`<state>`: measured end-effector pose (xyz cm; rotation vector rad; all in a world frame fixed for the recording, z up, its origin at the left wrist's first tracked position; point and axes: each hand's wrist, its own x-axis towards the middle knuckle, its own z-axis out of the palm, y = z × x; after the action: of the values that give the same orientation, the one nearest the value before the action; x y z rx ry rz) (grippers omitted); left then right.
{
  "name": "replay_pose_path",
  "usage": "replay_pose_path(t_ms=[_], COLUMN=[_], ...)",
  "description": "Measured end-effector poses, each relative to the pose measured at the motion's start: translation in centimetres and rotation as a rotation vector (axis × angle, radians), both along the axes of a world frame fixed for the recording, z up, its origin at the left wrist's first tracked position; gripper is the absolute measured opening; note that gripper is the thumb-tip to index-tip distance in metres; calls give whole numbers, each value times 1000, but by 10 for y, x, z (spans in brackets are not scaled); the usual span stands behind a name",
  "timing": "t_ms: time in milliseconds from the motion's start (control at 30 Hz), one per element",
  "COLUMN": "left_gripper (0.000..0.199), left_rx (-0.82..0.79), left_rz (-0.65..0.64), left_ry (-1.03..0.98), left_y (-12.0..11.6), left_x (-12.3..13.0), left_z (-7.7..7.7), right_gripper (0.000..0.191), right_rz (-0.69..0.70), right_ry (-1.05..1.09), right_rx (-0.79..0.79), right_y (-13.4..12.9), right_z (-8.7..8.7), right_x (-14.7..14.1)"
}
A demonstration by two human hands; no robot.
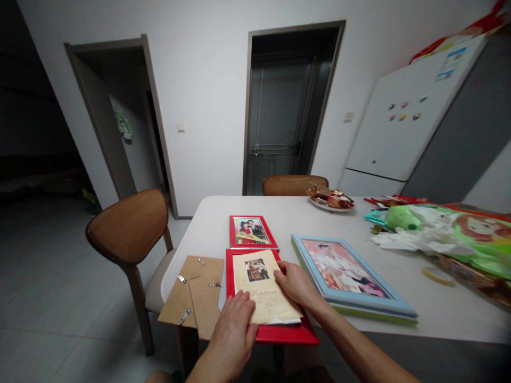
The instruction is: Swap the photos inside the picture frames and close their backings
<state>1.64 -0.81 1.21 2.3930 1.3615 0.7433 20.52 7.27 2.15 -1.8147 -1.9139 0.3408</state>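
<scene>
A cream printed sheet (259, 300) with a small photo near its top lies on a larger red picture frame (287, 335) at the table's near edge. White paper peeks out beneath the sheet's lower edge. My left hand (235, 324) is closed at the sheet's lower left side, its fingers close together. On the right side, my right hand (295, 284) pinches the sheet's edge between thumb and fingers. Left of the frame are brown backing boards (199, 298) with metal clips. Just behind lies a smaller red photo frame (253, 232) holding a picture of two people.
To the right, a light blue picture frame (329, 291) rests on a green-edged one. Farther right are a tape roll (438, 276) and crumpled green and white packaging (431, 229). A plate (331, 206) of wrapped items stands at the back. Wooden chairs (131, 229) flank the white table (207, 223).
</scene>
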Motion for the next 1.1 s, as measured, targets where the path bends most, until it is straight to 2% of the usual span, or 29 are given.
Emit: replay_pose_path(t_ms=[167, 300, 433, 533, 667, 733, 800, 867, 933, 1033, 1100], left_gripper=[37, 40, 50, 63, 68, 64, 58, 53, 47, 37, 36], left_rx=[-33, -16, -14, -53, -96, -23, 82, 182, 266, 394, 480], left_rz=[-6, -9, 47, 115, 315, 415, 431, 408, 412, 458, 457], left_ry=[56, 5, -73, 7, 203, 231, 201, 148, 102, 54, 29], left_y=[1, 0, -6, -8, -2, 4, 11, 17, 21, 20, 14], left_x=[3, -1, -32, -68, -108, -119, -127, -134, -140, -137, -124], left_z=[4, 3, 8, 10, -4, -18, -32, -40, -39, -20, -4], right_gripper=[29, 32, 33, 31, 37, 38, 37, 35, 34, 40, 43], right_rz=[-81, -95, -58, -26, 104, 215, 289, 313, 344, 458, 572], right_ry=[-222, -285, -281, -274, -260, -246, -224, -171, -49, 270, 488], right_rx=[26, 27, 42, 67, 111, 103, 70, 51, 57, 58, 35], right_y=[-9, -12, -15, -22, -29, -29, -27, -27, -31, -46, -58], right_z=[0, -3, -4, -3, 2, 5, 9, 13, 18, 33, 47], right_x=[-8, -8, -5, -8, -19, -26, -32, -39, -48, -69, -83])
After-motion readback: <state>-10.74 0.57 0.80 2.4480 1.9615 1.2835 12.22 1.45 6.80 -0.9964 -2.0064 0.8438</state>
